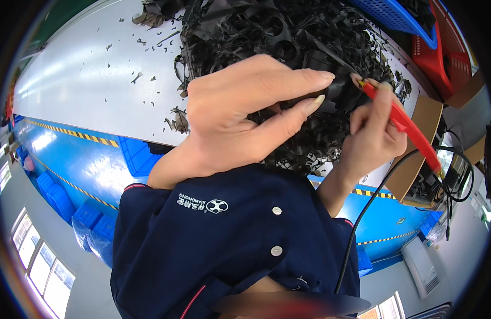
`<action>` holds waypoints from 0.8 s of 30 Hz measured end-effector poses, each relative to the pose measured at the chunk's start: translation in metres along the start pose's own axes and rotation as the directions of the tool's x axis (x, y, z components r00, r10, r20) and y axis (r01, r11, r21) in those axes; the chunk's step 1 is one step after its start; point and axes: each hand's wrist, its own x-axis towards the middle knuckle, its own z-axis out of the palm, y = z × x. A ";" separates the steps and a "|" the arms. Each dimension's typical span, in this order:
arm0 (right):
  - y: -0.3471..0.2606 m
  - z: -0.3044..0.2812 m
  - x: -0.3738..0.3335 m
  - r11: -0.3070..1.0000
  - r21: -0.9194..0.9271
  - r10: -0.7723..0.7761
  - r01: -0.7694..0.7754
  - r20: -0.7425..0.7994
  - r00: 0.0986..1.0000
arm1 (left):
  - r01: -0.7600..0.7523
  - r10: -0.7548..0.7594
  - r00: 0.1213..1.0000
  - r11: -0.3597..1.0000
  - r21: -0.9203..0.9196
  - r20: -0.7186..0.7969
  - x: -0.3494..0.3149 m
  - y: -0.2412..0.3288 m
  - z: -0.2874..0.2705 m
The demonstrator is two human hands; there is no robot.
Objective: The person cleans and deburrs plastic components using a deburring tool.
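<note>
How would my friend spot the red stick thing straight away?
Find the white table, then the big heap of black pieces on it. At the heap's right side, the person's right hand holds a red handle. Unlike the wide red crate beyond, it's long and thin.

Left hand (229, 117) palm-inward, thumb (290, 119) and forefinger (293, 82) extended rightward, tips slightly parted; right hand (374, 130) raised, fingers curled tight.
</note>
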 end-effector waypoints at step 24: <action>-0.010 -0.011 -0.014 0.766 0.587 0.057 -0.263 0.346 0.937 | -0.237 0.234 0.971 0.969 0.076 0.046 0.001 -0.008 0.002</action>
